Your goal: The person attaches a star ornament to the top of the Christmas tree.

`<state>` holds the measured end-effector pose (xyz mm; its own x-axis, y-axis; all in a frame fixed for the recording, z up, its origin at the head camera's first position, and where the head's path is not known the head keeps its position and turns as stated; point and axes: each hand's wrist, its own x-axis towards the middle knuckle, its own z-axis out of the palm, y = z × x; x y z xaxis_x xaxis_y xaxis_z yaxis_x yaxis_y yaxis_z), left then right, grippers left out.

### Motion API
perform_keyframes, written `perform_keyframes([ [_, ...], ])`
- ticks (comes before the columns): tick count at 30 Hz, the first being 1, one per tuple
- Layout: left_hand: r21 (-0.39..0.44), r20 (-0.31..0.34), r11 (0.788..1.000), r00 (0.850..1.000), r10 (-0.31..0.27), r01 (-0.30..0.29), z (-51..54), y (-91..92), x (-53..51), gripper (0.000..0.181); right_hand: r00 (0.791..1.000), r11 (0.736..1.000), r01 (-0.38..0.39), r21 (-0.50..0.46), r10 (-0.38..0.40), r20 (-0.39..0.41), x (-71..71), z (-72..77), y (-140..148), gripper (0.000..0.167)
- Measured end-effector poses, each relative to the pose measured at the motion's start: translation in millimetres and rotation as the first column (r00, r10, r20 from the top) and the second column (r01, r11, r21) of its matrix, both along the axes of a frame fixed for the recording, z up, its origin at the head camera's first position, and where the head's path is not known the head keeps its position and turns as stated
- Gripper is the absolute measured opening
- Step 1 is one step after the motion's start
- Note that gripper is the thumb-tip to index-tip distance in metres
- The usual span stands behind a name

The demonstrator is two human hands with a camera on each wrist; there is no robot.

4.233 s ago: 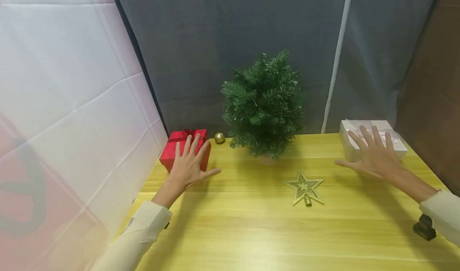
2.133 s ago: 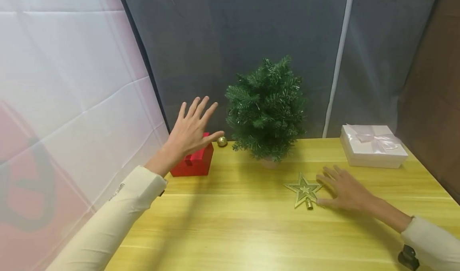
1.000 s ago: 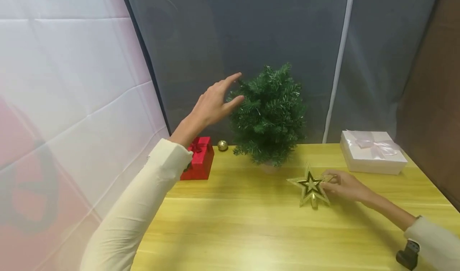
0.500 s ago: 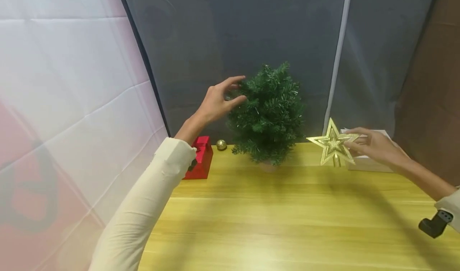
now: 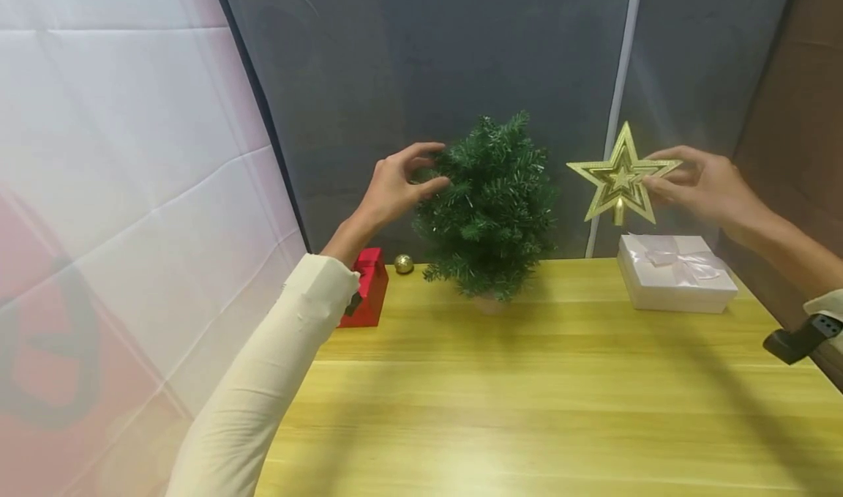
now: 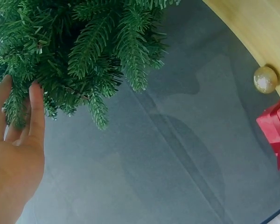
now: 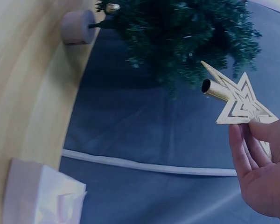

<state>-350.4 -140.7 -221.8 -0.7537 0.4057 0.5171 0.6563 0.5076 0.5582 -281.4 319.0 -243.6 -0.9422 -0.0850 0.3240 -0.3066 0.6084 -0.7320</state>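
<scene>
A small green artificial Christmas tree stands at the back middle of the table. At its upper left side, my left hand has thumb and fingers curved round the outer branches; in the left wrist view a branch tip lies between them. My right hand pinches one point of a gold star tree topper between thumb and fingers. The star is held upright in the air, right of the tree and apart from it. Its hollow socket points downward in the head view.
A white gift box with a pale ribbon sits at the back right, below the right hand. At the back left are a red gift box, partly behind the left sleeve, and a gold ball. A grey curtain hangs behind.
My right hand went from above the white box to the star, picked it off the table and raised it. My left hand moved from over the red box up to the tree's branches.
</scene>
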Motion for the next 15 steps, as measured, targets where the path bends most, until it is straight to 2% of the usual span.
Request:
perform_keyframes([
  [6, -0.002, -0.005, 1.0, 1.0, 0.003, -0.003, -0.8, -0.9, 0.7, 0.057, 0.995, 0.99, -0.089, -0.11, 0.083, -0.058, -7.4, 20.8, -12, 0.041],
  [10, 0.01, -0.008, 1.0, 1.0, -0.006, 0.006, -1.0, -0.8, 1.4, 0.057, 0.987, 0.967, -0.149, -0.205, 0.135, -0.083, -10.2, 32.5, -22, 0.038],
  [15, 0.01, -0.014, 1.0, 1.0, -0.006, 0.006, -1.1, -0.5, 1.6, 0.058, 0.981, 0.949, -0.184, -0.255, 0.162, -0.106, -13.0, 43.7, -32, 0.036],
])
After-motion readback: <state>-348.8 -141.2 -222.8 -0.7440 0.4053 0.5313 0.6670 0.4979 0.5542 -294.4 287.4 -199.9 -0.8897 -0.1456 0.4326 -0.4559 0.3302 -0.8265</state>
